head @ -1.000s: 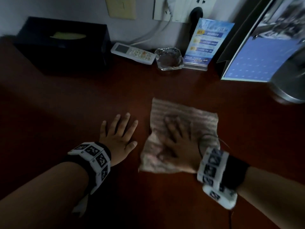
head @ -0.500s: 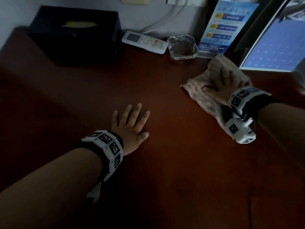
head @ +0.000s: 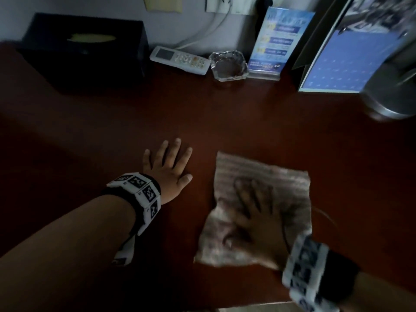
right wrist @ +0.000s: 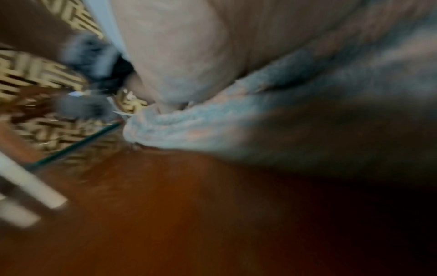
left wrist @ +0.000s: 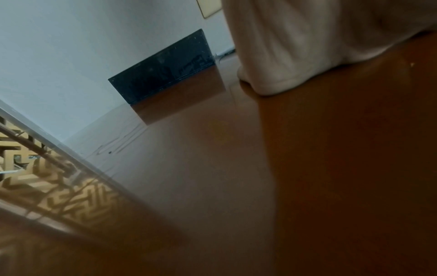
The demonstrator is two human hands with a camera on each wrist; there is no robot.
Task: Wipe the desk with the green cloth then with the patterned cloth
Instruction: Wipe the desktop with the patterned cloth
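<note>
The patterned cloth (head: 258, 188) is spread flat on the desk (head: 225, 122), towards the front edge and right of the middle, with its near edge rumpled. The right hand (head: 256, 224) is laid on top of it, palm down with fingers straight and spread, so the cloth is pressed rather than gripped; in the right wrist view the cloth (right wrist: 212, 123) is seen bunched under the palm (right wrist: 179, 56), though that picture is blurred. The left hand (head: 167, 170) is laid flat on the bare wood just beside the cloth's left edge, fingers extended and nothing held; in the left wrist view the hand (left wrist: 295, 46) is seen touching the desk top (left wrist: 307, 168). Along the back edge a black tissue box (head: 85, 52) is placed at the left corner, then a white remote (head: 180, 60), a glass ashtray (head: 228, 66) and a blue sign stand (head: 274, 41)
</note>
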